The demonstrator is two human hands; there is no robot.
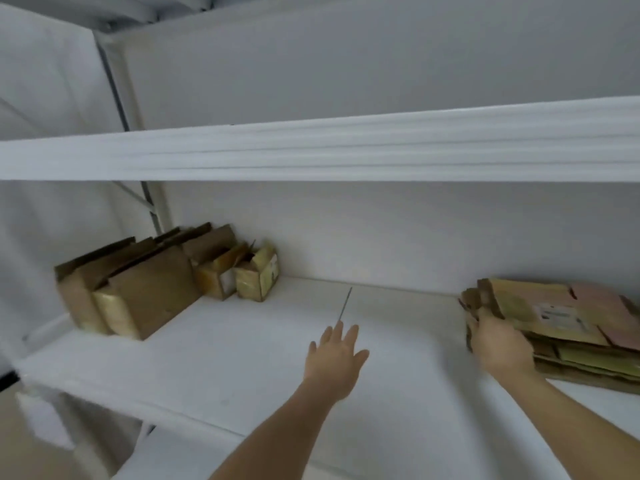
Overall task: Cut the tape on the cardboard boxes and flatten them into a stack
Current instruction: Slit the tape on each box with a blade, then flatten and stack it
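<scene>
On the white shelf the work sits at two ends. Toward the left back corner stand the unflattened cardboard boxes: one large brown box in front with loose flaps up, and two small ones tucked behind it against the back wall, their sides glossy with yellowish tape. At the right end lies the stack of flattened boxes, several layers deep, a shipping label showing on the top sheet.

The right hand is pressed against the left edge of that stack, fingers curled onto the cardboard, though the picture is smeared there and I cannot tell whether it grips or merely steadies it. The left hand is spread wide and empty above the middle of the shelf, fingers pointing toward the back wall. Just past its fingertips a thin dark line runs across the shelf surface; it may be a blade or only a seam between panels.

Empty boxes like these should be light and fairly stiff, but the taped faces look slick, so the large one is best taken by a top flap or a corner edge. The upper shelf overhangs the space and limits how high a box can be lifted out. The stretch between boxes and stack is open.
</scene>
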